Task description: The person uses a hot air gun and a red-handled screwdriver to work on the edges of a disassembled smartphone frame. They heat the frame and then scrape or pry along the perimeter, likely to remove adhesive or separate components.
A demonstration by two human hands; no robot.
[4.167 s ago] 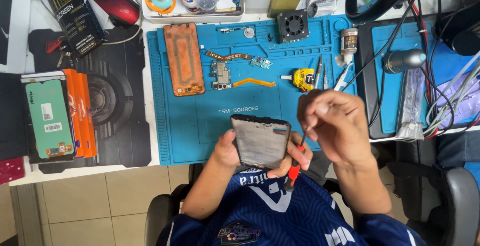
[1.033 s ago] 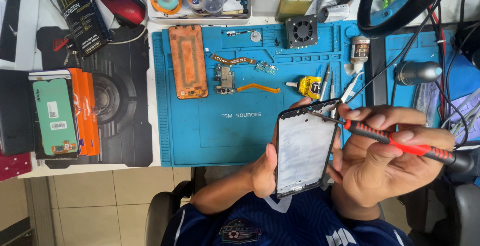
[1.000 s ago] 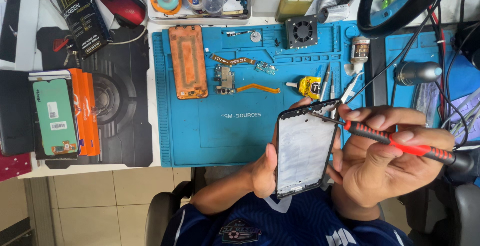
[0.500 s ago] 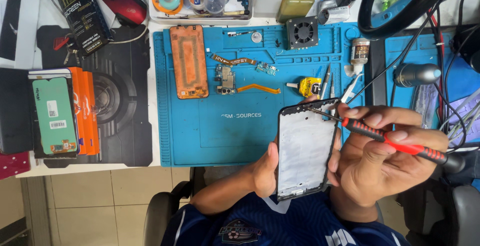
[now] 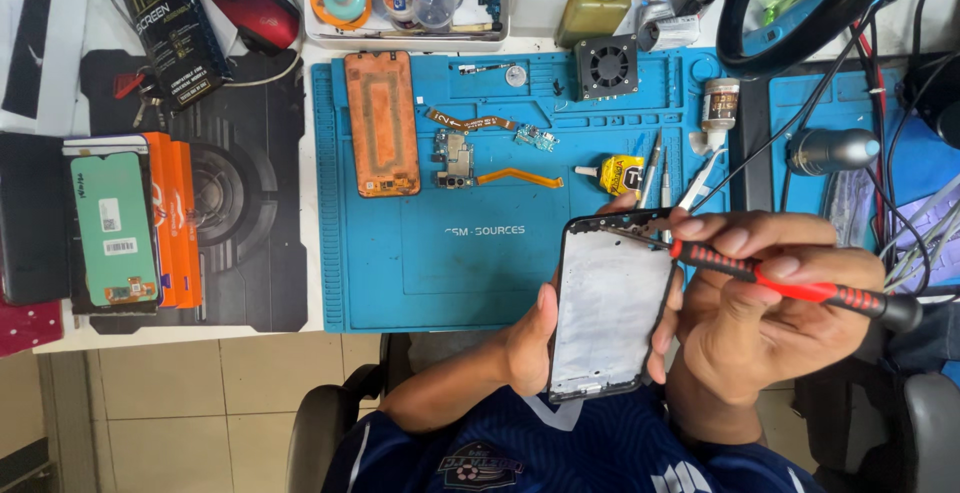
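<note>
Phone frame (image 5: 610, 308) stands upright above the person's lap, just off the blue mat's (image 5: 420, 273) near edge, clasped by the left hand (image 5: 535, 338). Right hand (image 5: 770, 303) pinches a red-and-black screwdriver (image 5: 790, 285), its tip at the frame's top edge.

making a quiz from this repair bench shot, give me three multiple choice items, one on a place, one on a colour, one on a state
1. Where does the orange phone back lie?
A. on the blue mat
B. on the floor
C. in the white tray

2. What colour is the screwdriver's handle?
A. green
B. red and black
C. white

3. How is the phone frame held?
A. flat on the mat
B. in the left hand, above the mat's edge
C. clamped in a vise

Answers: 1 A, the orange phone back rests on the blue mat. 2 B, the screwdriver in the right hand is red and black. 3 B, the left hand grips the phone frame by its side.
</note>
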